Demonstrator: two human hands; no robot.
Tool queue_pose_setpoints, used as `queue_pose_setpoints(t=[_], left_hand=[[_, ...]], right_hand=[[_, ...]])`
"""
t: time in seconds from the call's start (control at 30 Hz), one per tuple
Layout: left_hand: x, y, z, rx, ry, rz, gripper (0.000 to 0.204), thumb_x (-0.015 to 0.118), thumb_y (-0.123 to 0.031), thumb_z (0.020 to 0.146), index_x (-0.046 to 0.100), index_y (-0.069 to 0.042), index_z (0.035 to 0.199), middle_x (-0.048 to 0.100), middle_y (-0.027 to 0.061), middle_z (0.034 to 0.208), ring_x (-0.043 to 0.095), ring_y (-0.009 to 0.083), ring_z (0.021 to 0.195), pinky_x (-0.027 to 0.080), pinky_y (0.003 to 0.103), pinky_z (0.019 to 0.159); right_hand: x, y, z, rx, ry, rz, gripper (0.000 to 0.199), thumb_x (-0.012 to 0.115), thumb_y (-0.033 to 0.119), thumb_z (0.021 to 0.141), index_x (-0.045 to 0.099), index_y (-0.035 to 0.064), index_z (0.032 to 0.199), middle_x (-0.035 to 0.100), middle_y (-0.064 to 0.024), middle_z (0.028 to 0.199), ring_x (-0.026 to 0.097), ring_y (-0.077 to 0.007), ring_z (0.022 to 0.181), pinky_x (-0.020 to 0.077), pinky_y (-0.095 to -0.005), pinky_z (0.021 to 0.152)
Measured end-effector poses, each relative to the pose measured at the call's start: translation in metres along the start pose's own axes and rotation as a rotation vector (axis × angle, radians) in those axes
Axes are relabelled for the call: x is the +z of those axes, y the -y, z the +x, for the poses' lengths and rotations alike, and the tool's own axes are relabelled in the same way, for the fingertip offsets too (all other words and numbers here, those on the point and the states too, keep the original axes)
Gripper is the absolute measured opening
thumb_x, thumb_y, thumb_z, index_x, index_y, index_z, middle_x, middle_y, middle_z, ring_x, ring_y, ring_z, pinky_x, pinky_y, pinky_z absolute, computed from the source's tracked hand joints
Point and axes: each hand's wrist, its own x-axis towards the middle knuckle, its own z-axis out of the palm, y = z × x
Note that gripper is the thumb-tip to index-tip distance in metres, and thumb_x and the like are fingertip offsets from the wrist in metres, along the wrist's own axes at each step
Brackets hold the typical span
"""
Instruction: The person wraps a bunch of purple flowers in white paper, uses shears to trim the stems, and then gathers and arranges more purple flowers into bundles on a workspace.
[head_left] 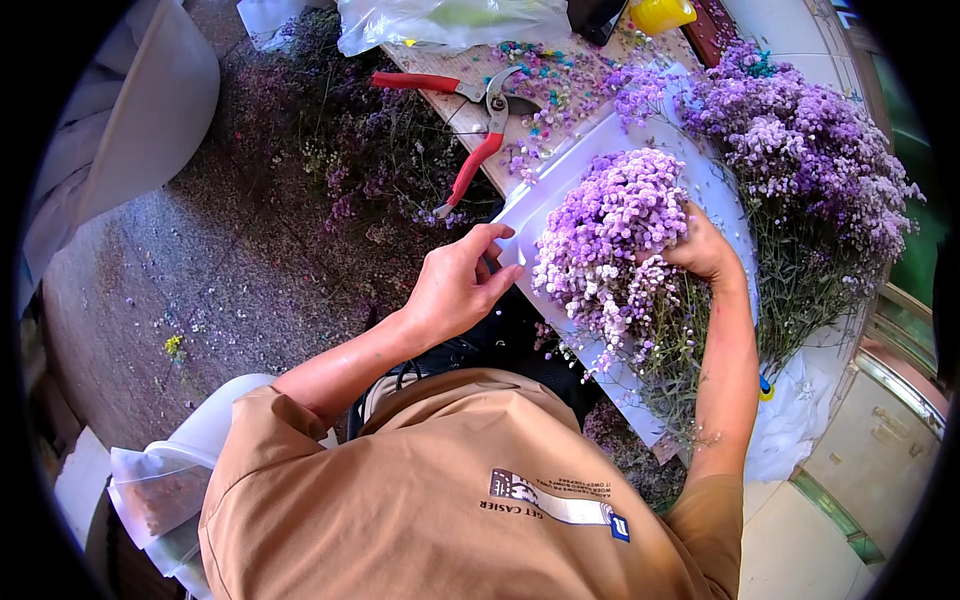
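A bunch of small purple and white dried flowers (615, 220), like baby's breath, lies over a white sheet or shallow tray (540, 200), its thin green stems pointing toward my body. My right hand (708, 250) grips this bunch from the right, with the fingertips hidden among the blooms. By the tray's left corner is my left hand (455, 283), holding nothing that I can see. Its thumb and index finger are apart, close to the white edge; its other fingers curl out of sight. Pruning shears (490, 120) with red handles lie above, blades apart, on the table edge.
A larger purple bunch (800, 150) rests to the right. Loose petals (560, 85) litter the table around the shears. Clear plastic wrapping (450, 22) and a yellow object (662, 14) are at the back. Flower cuttings (360, 170) cover the floor at left, near a white chair (160, 100).
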Motion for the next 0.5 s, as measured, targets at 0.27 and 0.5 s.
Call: queue_pose_setpoints(t=[0.27, 0.5], left_hand=[[-0.009, 0.006, 0.006, 0.597, -0.082, 0.540, 0.022, 0.075, 0.002, 0.079, 0.073, -0.007, 0.098, 0.055, 0.0084, 0.084, 0.059, 0.0260, 0.078, 0.048, 0.038, 0.065], [0.001, -0.014, 0.009, 0.674, -0.116, 0.692, 0.028, 0.083, -0.015, 0.074, 0.071, -0.013, 0.099, 0.055, 0.0032, 0.097, 0.055, 0.0231, 0.089, 0.040, 0.037, 0.075]], right_hand=[[0.002, 0.005, -0.001, -0.003, -0.006, -0.024, 0.073, 0.090, 0.004, 0.065, 0.059, -0.0001, 0.131, 0.071, -0.0082, 0.121, 0.065, -0.0175, 0.111, 0.0493, -0.0361, 0.104], [0.001, 0.013, 0.003, 0.029, 0.019, -0.148, 0.088, 0.083, -0.006, 0.063, 0.047, 0.0008, 0.143, 0.068, -0.0107, 0.127, 0.064, -0.0210, 0.118, 0.0482, -0.0388, 0.107]])
